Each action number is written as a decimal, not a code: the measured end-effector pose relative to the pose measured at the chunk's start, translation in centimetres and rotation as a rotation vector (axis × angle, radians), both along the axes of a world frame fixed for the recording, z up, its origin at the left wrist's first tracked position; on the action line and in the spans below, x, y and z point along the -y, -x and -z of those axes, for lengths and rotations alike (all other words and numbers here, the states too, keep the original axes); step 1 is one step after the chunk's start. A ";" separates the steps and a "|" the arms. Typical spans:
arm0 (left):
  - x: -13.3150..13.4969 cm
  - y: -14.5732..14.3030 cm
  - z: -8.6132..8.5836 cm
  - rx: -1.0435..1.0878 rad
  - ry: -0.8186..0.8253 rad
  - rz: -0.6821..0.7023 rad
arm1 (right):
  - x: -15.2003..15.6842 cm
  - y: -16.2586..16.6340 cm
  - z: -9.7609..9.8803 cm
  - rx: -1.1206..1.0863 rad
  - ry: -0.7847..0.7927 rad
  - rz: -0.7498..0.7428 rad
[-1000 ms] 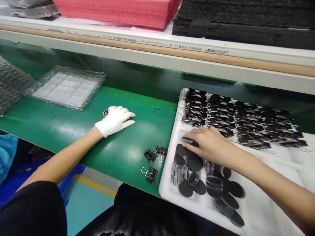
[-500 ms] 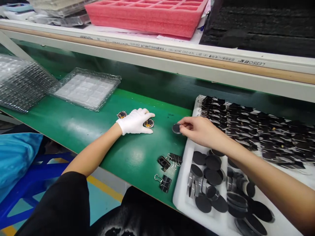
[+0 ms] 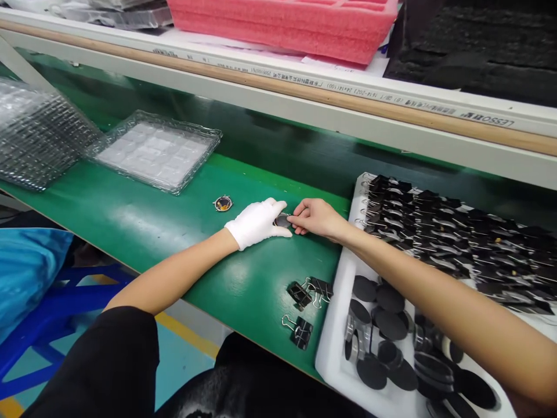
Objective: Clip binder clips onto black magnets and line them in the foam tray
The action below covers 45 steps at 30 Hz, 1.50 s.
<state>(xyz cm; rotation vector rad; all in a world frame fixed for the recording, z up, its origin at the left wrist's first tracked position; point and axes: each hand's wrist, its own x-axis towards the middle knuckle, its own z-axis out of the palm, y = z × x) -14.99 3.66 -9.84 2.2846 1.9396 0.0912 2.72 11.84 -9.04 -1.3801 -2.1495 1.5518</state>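
My left hand, in a white glove, rests on the green bench with thumb and fingers around a round watch case, now mostly hidden. Over that case lies a thin black disc, pinched at its right edge by the bare fingers of my right hand. Whether the disc is fully seated cannot be seen. A second watch case, with a metal rim and orange parts inside, sits to the left beyond my gloved wrist. Several black binder clips lie on the bench nearer my body.
At right stands a white foam tray with black discs and rows of clipped black pieces. Clear plastic trays are at left. A shelf edge crosses above the bench, carrying pink foam.
My right hand has moved left from beside the foam tray, bringing the black disc onto the watch case at my left hand. The camera view has shifted slightly.
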 end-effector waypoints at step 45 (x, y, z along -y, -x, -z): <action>-2.2 2.0 0.1 0.128 -0.063 0.158 | -2.3 2.8 2.3 0.234 -0.508 0.430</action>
